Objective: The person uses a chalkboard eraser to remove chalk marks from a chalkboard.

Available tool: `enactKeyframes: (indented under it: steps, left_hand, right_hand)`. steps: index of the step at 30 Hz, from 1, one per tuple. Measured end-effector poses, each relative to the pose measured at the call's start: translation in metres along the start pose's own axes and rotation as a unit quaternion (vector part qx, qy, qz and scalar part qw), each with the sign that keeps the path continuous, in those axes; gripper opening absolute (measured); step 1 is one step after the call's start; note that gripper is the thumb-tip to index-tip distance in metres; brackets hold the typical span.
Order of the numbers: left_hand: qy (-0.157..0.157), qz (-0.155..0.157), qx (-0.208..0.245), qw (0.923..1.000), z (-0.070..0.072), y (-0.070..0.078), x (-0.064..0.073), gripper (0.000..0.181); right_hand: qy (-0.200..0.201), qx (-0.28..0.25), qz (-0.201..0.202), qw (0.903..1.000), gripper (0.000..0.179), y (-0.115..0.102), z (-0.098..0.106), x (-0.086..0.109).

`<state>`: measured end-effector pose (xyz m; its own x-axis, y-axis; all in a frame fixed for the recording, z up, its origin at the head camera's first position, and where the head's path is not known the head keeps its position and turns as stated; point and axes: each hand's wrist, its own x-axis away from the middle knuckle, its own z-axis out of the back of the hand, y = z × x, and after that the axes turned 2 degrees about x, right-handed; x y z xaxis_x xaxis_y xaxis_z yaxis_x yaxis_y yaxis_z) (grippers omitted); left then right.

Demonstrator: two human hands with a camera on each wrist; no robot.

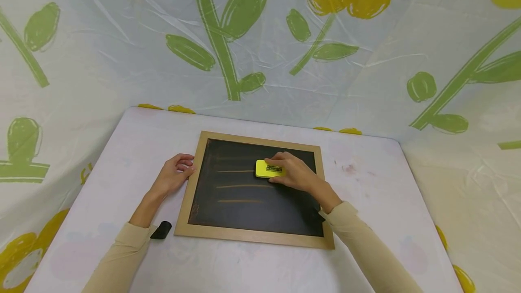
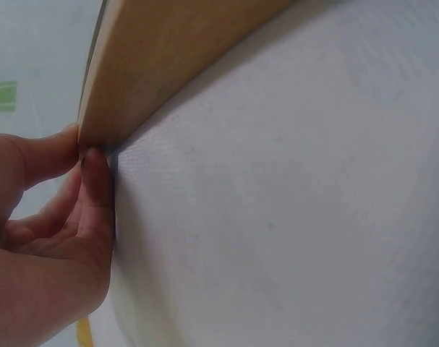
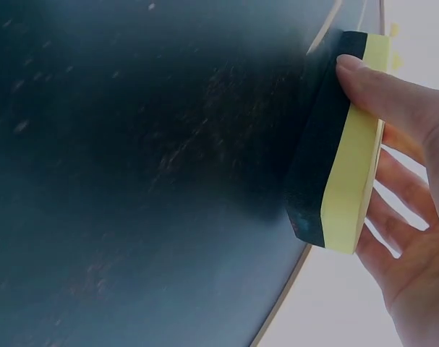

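Note:
A wood-framed chalkboard (image 1: 244,214) lies flat on the table, with several orange-brown chalk lines across its dark face. My right hand (image 1: 299,173) grips a yellow and black eraser (image 1: 262,169) between thumb and fingers. In the right wrist view, the black felt side of the eraser (image 3: 327,137) faces the board, and the thumb lies along its edge. At the board's left side, my left hand (image 1: 172,175) pinches the wooden frame (image 2: 132,79) with thumb and fingertips, as the left wrist view shows. The eraser covers the right end of one chalk line.
A small black object (image 1: 162,230) rests beside the left sleeve, near the frame's lower left corner. The white table (image 1: 374,184) has faint dark smudges right of the board. Floral-printed sheets (image 1: 122,35) hang behind and at both sides.

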<state>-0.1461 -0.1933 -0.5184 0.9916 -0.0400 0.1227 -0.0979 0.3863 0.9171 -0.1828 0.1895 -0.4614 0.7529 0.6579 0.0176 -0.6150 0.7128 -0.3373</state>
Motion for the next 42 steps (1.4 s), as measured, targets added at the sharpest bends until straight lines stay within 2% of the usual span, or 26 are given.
enactKeyframes:
  steps: [15,22,33,42]
  left_hand:
    - [0.000,-0.002,-0.010,0.9999,-0.001,-0.001,0.002,0.039]
    - [0.001,0.000,-0.006,1.0000,-0.001,-0.001,0.002,0.039]
    - [0.005,-0.004,-0.003,1.0000,-0.003,-0.002,0.004,0.039]
    - [0.003,0.008,-0.013,0.9999,-0.004,-0.002,0.005,0.040]
  right_hand:
    - [-0.012,0.006,0.024,0.9996,0.061,-0.020,-0.007,-0.025]
    - [-0.016,0.025,0.042,0.9987,0.060,-0.029,-0.012,-0.037]
    - [-0.028,0.036,0.058,0.9973,0.061,-0.052,-0.020,-0.057]
    - [-0.031,0.043,0.081,0.9953,0.060,-0.073,-0.025,-0.076]
